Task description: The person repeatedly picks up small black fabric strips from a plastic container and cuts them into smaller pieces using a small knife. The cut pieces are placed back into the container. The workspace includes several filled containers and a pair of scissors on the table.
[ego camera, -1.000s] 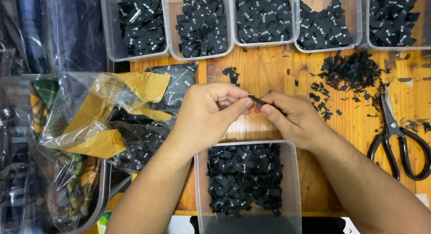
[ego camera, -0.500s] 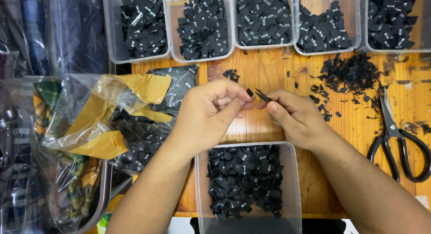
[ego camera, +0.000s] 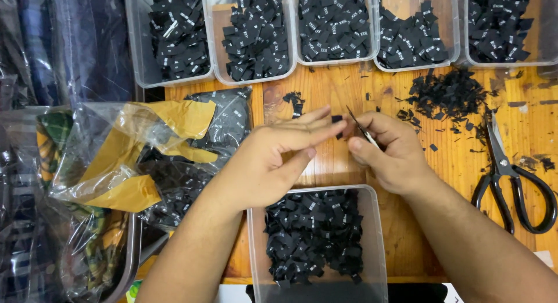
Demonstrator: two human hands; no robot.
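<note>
**Desk:** What are the hands doing over the wooden worktop (ego camera: 325,94)?

**Photographer:** The right hand (ego camera: 386,152) pinches a small black fabric label (ego camera: 361,128) between thumb and fingers, the label standing on edge. The left hand (ego camera: 273,160) is released, its fingers stretched out flat toward the label and grasping nothing; its fingertips (ego camera: 334,127) come just beside the label, and I cannot tell if they touch it.

**Desk:** And where does that sit in the scene?

**Photographer:** Above the near clear plastic tub (ego camera: 372,245), which is filled with the same folded black labels. Five more clear tubs (ego camera: 216,59) of black labels line the far edge of the worktop.

**Desk:** Anything else close by?

**Photographer:** A loose heap of black offcuts (ego camera: 447,94) lies beyond the right hand, and black-handled scissors (ego camera: 505,175) lie near the right forearm, blades pointing away from the person. To the left, a crumpled clear plastic bag (ego camera: 99,158) holds yellow paper, and a second bag (ego camera: 224,120) packed with black labels rests just beside the left wrist.
</note>
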